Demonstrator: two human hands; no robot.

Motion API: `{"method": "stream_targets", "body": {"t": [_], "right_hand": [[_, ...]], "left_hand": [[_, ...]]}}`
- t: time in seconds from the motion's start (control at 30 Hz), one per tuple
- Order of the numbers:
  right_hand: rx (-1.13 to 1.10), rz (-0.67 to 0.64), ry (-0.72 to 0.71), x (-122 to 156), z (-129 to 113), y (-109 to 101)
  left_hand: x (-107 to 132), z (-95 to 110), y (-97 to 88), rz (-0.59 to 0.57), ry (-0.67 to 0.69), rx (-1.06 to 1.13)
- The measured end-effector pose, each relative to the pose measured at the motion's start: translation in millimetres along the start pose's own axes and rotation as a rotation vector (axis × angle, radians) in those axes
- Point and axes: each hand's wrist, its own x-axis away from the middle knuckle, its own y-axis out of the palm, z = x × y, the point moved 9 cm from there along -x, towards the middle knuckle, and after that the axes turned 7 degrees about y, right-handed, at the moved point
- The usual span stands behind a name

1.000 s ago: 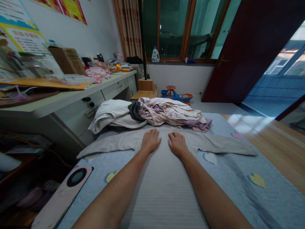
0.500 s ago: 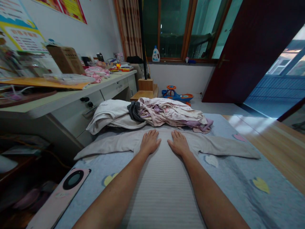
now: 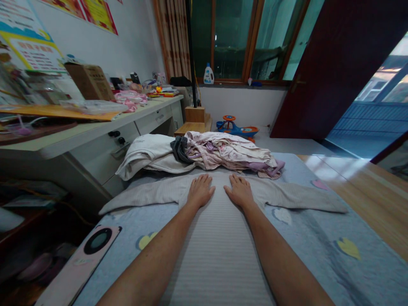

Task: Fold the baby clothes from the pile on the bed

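Observation:
A light grey striped long-sleeved shirt (image 3: 223, 246) lies spread flat, its sleeves stretched out to both sides. My left hand (image 3: 200, 190) rests palm down on its upper left part, fingers extended. Mirroring it, my right hand (image 3: 239, 190) lies flat on the upper right part, thumb pointing inward. Neither hand grips the cloth. Just beyond my fingertips is a heap of crumpled clothes (image 3: 229, 151), with a white garment (image 3: 149, 148) at its left and a dark grey piece (image 3: 180, 149) between. Under everything is a blue bed cover (image 3: 306, 246) with leaf shapes.
At the lower left, a pink phone (image 3: 79, 267) lies on the bed's edge. A cluttered desk (image 3: 95, 131) runs along the left wall. Beyond the bed stand a wooden step-like piece (image 3: 193, 123) and a blue ride-on toy (image 3: 237, 127). A dark door (image 3: 325, 72) stands at the right.
My hands and the shirt stay in place. Only the camera's view has tilted up very slightly.

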Motion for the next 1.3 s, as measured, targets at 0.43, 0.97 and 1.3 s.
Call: {"method": "stream_targets", "body": {"t": [0.43, 0.97, 1.3], "right_hand": [[-0.058, -0.029, -0.199, -3.8, -19.2, 3.6], [-0.040, 0.047, -0.057, -15.3, 13.4, -4.5], [-0.007, 0.027, 0.099, -6.8, 46.3, -4.0]], "left_hand": [[0.2, -1.9, 1.0, -0.009, -0.001, 0.030], [-0.4, -4.0, -2.3, -0.006, 0.002, 0.051], [0.4, -2.4, -3.6, -0.024, 0.013, 0.036]]}}
